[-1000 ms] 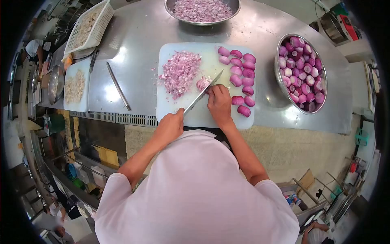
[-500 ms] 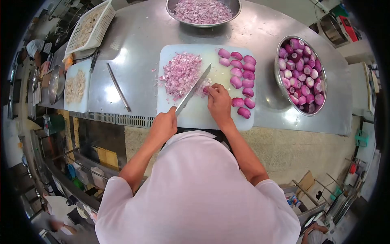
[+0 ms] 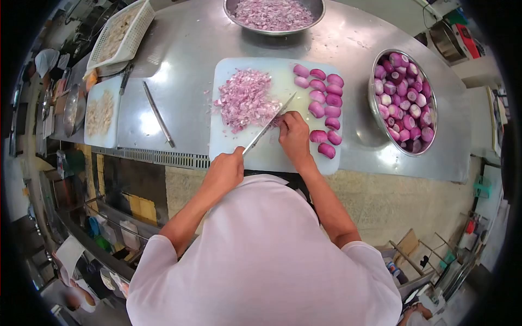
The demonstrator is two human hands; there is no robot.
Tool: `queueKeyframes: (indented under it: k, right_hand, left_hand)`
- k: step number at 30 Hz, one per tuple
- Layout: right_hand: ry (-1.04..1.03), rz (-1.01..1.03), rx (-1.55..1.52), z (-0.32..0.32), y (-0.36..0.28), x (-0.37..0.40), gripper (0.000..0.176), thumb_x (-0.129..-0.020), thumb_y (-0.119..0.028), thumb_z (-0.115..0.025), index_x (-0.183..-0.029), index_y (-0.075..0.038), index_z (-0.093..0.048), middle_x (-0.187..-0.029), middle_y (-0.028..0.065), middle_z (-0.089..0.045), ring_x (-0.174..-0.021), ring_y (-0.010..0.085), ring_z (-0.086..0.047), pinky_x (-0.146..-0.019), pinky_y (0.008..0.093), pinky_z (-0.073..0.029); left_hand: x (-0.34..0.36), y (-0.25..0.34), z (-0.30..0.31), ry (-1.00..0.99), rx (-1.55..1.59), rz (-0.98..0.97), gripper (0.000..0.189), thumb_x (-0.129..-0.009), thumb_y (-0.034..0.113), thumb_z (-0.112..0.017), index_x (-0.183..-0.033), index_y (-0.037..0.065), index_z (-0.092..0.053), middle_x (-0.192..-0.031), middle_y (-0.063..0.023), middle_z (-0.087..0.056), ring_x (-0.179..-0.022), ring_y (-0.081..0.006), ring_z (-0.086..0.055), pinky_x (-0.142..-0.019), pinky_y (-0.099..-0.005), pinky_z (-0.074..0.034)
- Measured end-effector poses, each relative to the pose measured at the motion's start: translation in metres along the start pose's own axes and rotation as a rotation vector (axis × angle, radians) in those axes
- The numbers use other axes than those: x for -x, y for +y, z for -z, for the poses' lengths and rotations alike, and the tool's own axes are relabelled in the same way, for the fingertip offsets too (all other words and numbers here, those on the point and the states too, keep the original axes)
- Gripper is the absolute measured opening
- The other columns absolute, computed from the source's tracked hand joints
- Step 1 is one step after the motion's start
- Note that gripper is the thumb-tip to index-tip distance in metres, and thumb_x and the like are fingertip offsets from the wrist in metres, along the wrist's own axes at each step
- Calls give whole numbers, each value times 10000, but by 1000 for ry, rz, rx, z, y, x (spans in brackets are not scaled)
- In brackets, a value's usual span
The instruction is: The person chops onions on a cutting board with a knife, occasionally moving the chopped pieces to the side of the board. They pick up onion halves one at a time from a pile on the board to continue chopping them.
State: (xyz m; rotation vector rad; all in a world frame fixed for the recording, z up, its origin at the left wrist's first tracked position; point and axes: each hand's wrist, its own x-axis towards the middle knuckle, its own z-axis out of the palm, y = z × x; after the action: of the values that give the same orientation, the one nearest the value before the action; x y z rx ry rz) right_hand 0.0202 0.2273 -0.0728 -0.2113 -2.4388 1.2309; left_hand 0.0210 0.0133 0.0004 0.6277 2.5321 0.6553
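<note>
As I watch remotely, a steel kitchen table (image 3: pixel 187 46) gleams.
Left hand (image 3: pixel 227 167) clamps a knife (image 3: pixel 265 128) toward one o'clock; right hand (image 3: pixel 295 135), fingers bunched, adjoins it, hold unclear; chopped red onion (image 3: pixel 244 98) at ten on the cutting board (image 3: pixel 227 144).

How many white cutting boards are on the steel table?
2: one board in the middle, near the person, bearing chopped onion; a second board farther left, bearing pale pieces. No others show.

Both forearms (image 3: pixel 326 201) angle inward, left hand (image 3: pixel 226 168) fisted, right hand (image 3: pixel 294 136) curled.
</note>
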Motion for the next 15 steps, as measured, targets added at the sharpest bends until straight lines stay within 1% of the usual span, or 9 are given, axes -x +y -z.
queueKeyframes:
  k: [4,6,7,9,10,11,13,15]
  right_hand:
    - [22,3,-38,-7,6,3,113,-792,91,-590,-886,32,-611,-903,200,-602,-828,419,-607,-716,470,-492]
    - [49,24,-59,-6,8,2,97,-780,89,-613,-856,30,-620,-873,185,-608,-769,396,-610,-669,442,-482]
    - [56,21,-49,-4,10,1,97,-780,89,-613,-856,30,-620,-873,185,-608,-769,396,-610,-669,442,-482]
    - [71,41,-31,-4,8,4,110,-781,94,-609,-867,26,-619,-873,184,-607,-760,394,-610,-662,438,-482]
    - [74,47,-39,-6,8,0,110,-781,94,-609,-867,26,-619,-873,184,-607,-760,394,-610,-662,438,-482]
    - [56,29,-51,-6,8,2,118,-777,95,-610,-870,23,-620,-876,179,-609,-775,391,-611,-673,440,-484]
    - [46,12,-54,-4,9,2,125,-773,96,-612,-873,20,-621,-879,175,-611,-790,388,-612,-684,441,-487]
    - [70,134,4,0,11,3,144,-765,91,-620,-888,15,-615,-886,167,-615,-831,379,-610,-720,452,-491]
  left_hand:
    - [3,2,0,8,58,-17,209,-877,28,-560,-1078,-31,-554,-644,-261,-595,-629,-454,-608,-599,-537,-457]
    - [-2,-2,-1,-30,12,-14,215,-884,33,-559,-1088,-32,-552,-653,-263,-598,-634,-452,-611,-602,-536,-459]
    - [-3,2,0,-34,15,-26,215,-884,33,-559,-1088,-32,-552,-653,-263,-598,-634,-452,-611,-602,-536,-459]
    - [5,9,3,11,37,-11,239,-887,33,-555,-1116,-35,-552,-654,-264,-596,-644,-455,-612,-606,-536,-461]
    - [0,2,0,18,29,-9,239,-887,33,-555,-1116,-35,-552,-654,-264,-596,-644,-455,-612,-606,-536,-461]
    - [-4,-10,-8,8,9,-23,256,-888,34,-555,-1134,-37,-554,-653,-264,-595,-644,-456,-613,-603,-533,-463]
    - [-6,-5,-1,-1,-7,-50,274,-889,36,-555,-1152,-39,-557,-651,-263,-595,-645,-457,-613,-600,-529,-466]
    - [6,6,8,54,69,10,262,-887,31,-552,-1141,-36,-559,-648,-258,-595,-633,-454,-611,-591,-526,-464]
